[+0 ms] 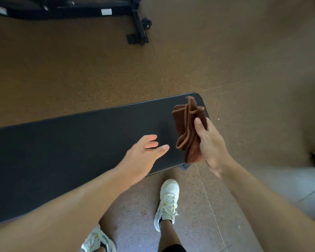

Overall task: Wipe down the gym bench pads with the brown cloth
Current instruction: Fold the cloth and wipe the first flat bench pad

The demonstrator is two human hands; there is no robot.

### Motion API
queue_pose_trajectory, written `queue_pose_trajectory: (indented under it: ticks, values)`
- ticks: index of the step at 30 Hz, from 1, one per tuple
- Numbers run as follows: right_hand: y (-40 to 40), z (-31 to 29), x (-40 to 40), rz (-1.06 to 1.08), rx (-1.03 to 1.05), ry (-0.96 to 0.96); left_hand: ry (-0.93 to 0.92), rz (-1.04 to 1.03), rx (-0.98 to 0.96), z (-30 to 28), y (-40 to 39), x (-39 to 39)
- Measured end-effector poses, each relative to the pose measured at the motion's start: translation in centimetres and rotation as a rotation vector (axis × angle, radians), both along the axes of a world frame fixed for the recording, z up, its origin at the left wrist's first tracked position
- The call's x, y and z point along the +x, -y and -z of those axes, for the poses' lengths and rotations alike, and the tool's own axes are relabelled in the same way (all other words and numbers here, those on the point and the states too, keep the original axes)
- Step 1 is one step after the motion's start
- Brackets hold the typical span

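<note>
A long black bench pad (76, 148) runs from the left edge to the middle of the view, with its rounded end at the right. My right hand (210, 142) grips a folded brown cloth (186, 124) and holds it in the air above the pad's right end. Just to the left of the cloth, my left hand (144, 153) hovers over the pad with its fingers straight and spread, holding nothing.
Brown speckled floor (98, 73) lies all around the bench. A black metal frame (136, 19) of another machine, with a small wheel, stands at the top. My two feet in white sneakers (166, 202) stand right beside the pad's near edge. Pale tiles show at the right.
</note>
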State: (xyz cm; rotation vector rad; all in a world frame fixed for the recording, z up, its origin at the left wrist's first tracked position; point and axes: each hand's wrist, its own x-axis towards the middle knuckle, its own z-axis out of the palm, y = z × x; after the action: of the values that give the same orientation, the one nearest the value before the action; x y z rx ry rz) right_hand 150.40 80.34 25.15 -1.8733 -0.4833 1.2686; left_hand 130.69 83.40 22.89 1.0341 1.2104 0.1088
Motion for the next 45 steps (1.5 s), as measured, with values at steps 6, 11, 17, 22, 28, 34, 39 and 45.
queue_pose_trajectory:
  ticks: [6,11,17,22,28,34,39,45]
  values:
    - [1.1,3.9,-5.8,0.413,-0.126,-0.496,-0.052,-0.217,0.131,1.4,2.0,1.7]
    - [1.7,5.0,-8.0,0.618,-0.016,-0.894,-0.182,-0.350,0.321,2.2,3.6,2.7]
    - [1.9,5.5,-5.2,0.592,-0.051,-0.894,-0.219,-0.326,0.322,2.8,3.1,5.5]
    - [1.9,4.3,0.6,0.570,-0.084,-0.753,-0.246,-0.446,0.235,3.3,1.1,8.9]
    - [-0.1,-1.1,8.2,0.721,0.040,-0.273,-0.155,-0.553,0.036,3.2,-2.1,10.8]
    - [-0.6,-6.0,8.4,0.205,0.259,0.066,-0.344,-0.276,0.124,4.6,-2.7,9.7]
    - [0.1,-3.1,4.5,-0.556,-0.075,0.290,-0.656,0.110,0.357,5.7,-4.3,7.2]
    - [2.8,5.5,1.1,-0.909,-0.449,0.519,-0.895,0.670,0.328,7.6,-5.6,4.8]
